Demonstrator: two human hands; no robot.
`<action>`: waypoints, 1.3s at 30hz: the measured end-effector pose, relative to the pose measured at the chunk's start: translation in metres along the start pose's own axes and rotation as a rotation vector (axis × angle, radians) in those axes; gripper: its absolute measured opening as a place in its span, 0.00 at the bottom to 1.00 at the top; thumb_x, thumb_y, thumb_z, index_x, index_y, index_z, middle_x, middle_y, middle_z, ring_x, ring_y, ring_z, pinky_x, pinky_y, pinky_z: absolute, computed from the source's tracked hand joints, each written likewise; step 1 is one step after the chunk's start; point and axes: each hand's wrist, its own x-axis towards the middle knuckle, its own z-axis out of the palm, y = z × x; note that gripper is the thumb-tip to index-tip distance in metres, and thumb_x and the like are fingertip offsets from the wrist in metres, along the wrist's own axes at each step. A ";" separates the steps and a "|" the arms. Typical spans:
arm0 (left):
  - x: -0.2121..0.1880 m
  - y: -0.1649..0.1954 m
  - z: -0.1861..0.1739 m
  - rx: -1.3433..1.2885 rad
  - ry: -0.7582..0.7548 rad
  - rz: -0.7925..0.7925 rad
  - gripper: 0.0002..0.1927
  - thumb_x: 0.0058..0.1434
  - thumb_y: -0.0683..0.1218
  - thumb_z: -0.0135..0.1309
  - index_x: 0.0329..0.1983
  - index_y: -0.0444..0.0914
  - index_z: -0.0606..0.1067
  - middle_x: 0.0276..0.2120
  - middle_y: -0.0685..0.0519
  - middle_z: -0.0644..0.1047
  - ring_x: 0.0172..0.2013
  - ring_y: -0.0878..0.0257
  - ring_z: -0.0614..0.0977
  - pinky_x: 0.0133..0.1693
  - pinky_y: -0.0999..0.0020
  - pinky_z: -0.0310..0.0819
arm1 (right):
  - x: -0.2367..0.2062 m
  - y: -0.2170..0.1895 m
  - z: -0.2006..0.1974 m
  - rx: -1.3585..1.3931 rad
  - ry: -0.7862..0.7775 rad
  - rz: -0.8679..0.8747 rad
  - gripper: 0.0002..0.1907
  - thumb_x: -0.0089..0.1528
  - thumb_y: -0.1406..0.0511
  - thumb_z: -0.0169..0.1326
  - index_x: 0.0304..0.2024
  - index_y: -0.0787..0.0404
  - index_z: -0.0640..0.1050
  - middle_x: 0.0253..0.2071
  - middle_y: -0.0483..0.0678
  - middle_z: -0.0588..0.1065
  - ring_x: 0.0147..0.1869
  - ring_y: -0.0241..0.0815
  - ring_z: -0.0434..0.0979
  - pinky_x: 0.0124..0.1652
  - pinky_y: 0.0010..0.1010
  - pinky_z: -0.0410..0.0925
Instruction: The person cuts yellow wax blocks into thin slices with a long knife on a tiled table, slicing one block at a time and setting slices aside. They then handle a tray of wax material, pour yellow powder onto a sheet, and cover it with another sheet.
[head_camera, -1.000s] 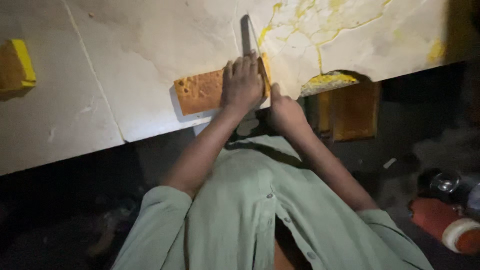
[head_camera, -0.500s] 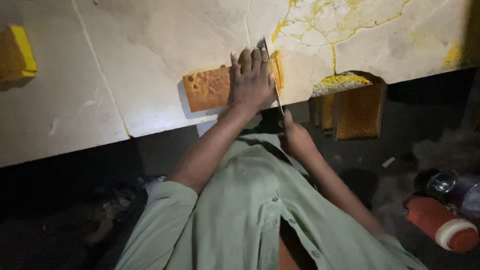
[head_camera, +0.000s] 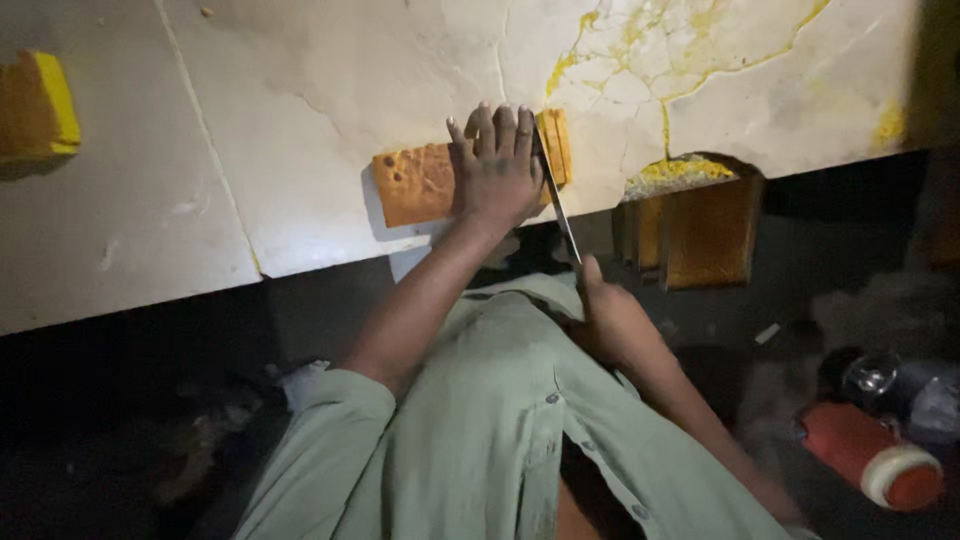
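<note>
- The left hand (head_camera: 497, 172) lies flat on a brown loaf (head_camera: 425, 183) at the centre of the frame, fingers spread and pointing to the top edge; it presses down rather than clenching.
- The loaf sits on a pale, cracked stone bench (head_camera: 300, 120), close to its lower edge. Its crust is orange-brown and pitted; the left end sticks out from under the hand.
- A thin slice (head_camera: 556, 146), yellow at its cut face, stands just right of the fingers, touching the loaf's right end.
- The right hand (head_camera: 612, 322) is below the bench edge, right of centre, clenched around the handle of a knife (head_camera: 558, 205).
- The blade runs up and slightly left from that hand, along the right side of the left hand, between slice and loaf.
- Yellow crumbs and stains (head_camera: 680, 60) spread over the bench at the upper right.
- Another yellow-and-brown block (head_camera: 40, 108) rests at the far left edge of the frame, well apart from the hands.
- More brown slabs (head_camera: 700, 230) stand upright in shadow under the bench, right of the knife.
- A red roll with a white end (head_camera: 872, 455) lies on the dark floor at the lower right.
- The person's pale green shirt (head_camera: 480, 430) fills the lower middle.
</note>
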 end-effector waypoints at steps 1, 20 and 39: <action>0.000 0.000 -0.001 0.003 -0.027 0.011 0.36 0.65 0.56 0.44 0.73 0.33 0.60 0.70 0.39 0.63 0.71 0.38 0.56 0.64 0.20 0.36 | 0.001 0.014 0.013 -0.038 0.023 -0.052 0.35 0.59 0.63 0.57 0.63 0.68 0.57 0.37 0.72 0.76 0.43 0.75 0.76 0.42 0.58 0.70; -0.003 -0.012 0.004 -0.028 0.013 -0.012 0.37 0.67 0.56 0.47 0.75 0.35 0.60 0.70 0.39 0.62 0.72 0.37 0.57 0.66 0.18 0.37 | -0.002 -0.002 0.007 -0.018 -0.079 0.031 0.46 0.55 0.58 0.63 0.64 0.70 0.52 0.36 0.70 0.77 0.43 0.72 0.77 0.41 0.54 0.71; -0.009 -0.021 0.015 -0.026 0.113 -0.033 0.37 0.65 0.56 0.47 0.74 0.35 0.60 0.68 0.40 0.63 0.70 0.36 0.58 0.63 0.16 0.36 | 0.003 -0.026 0.002 -0.062 -0.041 -0.014 0.49 0.56 0.57 0.66 0.66 0.73 0.53 0.40 0.73 0.76 0.46 0.74 0.76 0.44 0.55 0.71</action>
